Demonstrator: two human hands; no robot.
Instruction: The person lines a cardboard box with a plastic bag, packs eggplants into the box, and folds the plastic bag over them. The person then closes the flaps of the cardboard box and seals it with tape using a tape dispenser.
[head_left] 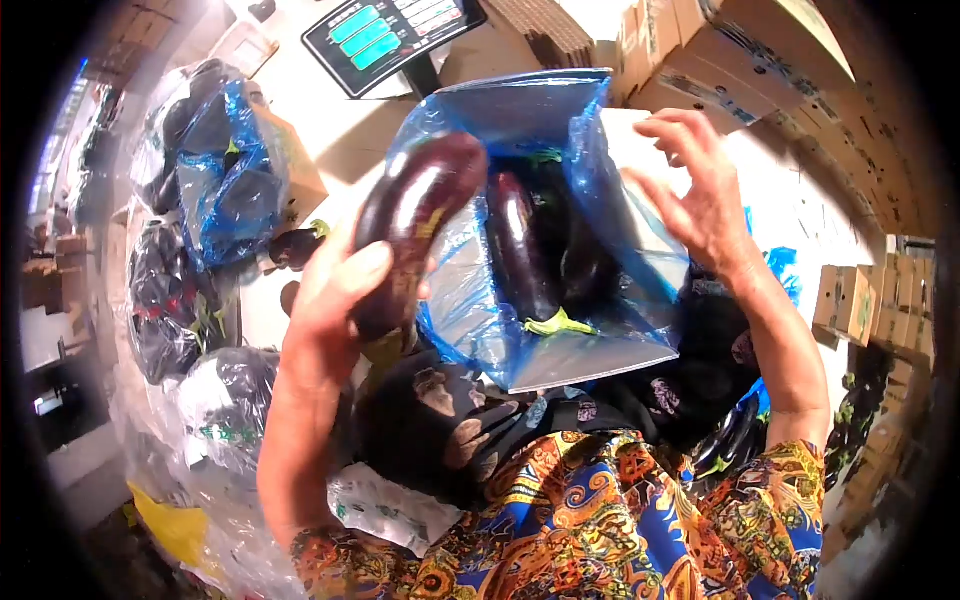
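A large dark purple eggplant (418, 205) is in my left hand (335, 285), fingers wrapped round its lower part, at the left side of an open box lined with blue plastic (610, 215). Inside the box lie several eggplants; one (520, 245) has its green stem end toward me. Over the right side of the box my right hand (690, 185) is raised with its fingers apart and curved, holding nothing.
A scale display (370, 40) stands beyond the box. Stacked cardboard boxes (740, 60) rise at the back right. On the left are eggplants in blue plastic (235, 190) and clear bags of eggplants (170, 300). More eggplants (735, 440) lie near my right elbow.
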